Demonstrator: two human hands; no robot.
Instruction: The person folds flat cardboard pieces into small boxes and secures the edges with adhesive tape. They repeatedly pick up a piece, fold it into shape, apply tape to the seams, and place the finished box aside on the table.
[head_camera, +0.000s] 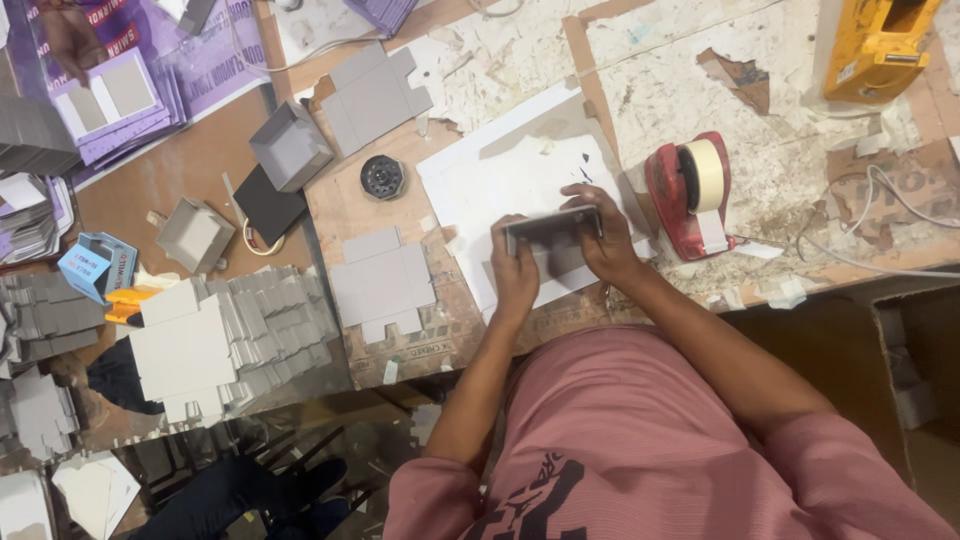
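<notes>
One worn counter (520, 60) is spread with a white sheet (480, 175), beside which a red tape dispenser (688, 190) is set. Above the sheet, a grey cardboard piece (552, 226) is gripped at its ends by the left hand (514, 270) and right hand (603, 240), fingers closed around it.

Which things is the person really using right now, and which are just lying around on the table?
In use:
left hand
right hand
grey cardboard piece, held by both hands
white sheet under the hands

Lying about:
red tape dispenser
flat grey cutouts
folded grey box
round black disc
yellow tool
</notes>
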